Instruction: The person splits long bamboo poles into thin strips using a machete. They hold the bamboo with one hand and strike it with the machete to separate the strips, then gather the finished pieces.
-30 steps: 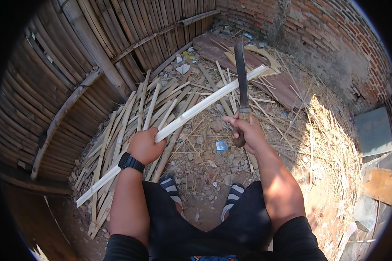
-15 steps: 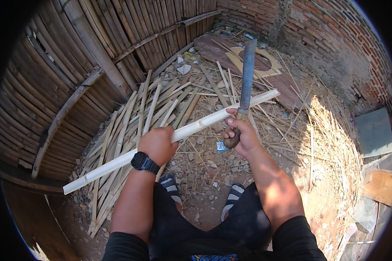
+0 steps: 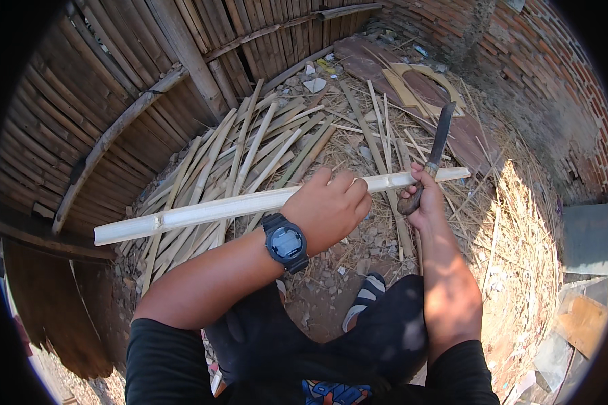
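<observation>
The left hand (image 3: 327, 209), its back to the camera, has its grip closed around a long pale strip (image 3: 223, 208), though the fingertips and the stretch of strip under the palm are hidden. The strip lies across the view above the ground, one end near 9 o'clock, the other near 3 o'clock. At that second end, the right hand (image 3: 425, 202) has its grip wrapped around the handle of a knife (image 3: 441, 138), blade toward 1 o'clock; whether these fingers also touch the strip is hard to tell. The blade's tip covers a corner of a pale board with a cut-out (image 3: 400, 74). A wristwatch (image 3: 287, 244) shows at the left wrist, its display unclear. Toward 10 o'clock from the left hand, a pile of strips (image 3: 253, 150) is partly hidden beneath the held one. At 5 o'clock the right foot (image 3: 363, 297) shows in a striped sandal; the left is nearly all covered by the forearm and watch.
</observation>
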The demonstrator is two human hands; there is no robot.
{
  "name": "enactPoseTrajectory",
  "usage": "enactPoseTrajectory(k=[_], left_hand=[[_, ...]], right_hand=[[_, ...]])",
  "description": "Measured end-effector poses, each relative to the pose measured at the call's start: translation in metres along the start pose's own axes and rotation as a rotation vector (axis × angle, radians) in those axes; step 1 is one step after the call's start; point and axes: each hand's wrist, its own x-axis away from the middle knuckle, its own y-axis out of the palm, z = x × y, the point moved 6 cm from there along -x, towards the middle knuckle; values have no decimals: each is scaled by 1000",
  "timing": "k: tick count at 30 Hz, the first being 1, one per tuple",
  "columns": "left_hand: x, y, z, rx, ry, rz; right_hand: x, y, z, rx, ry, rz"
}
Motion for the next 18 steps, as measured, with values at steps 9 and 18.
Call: enactPoseTrajectory(k=[9,18], left_hand=[[0,-12,8,55,61,10],[132,17,-142,1387,-1409,26]], right_hand=[[-13,-16,-21,-67,-67,2],[-16,-20,-22,-181,-70,8]])
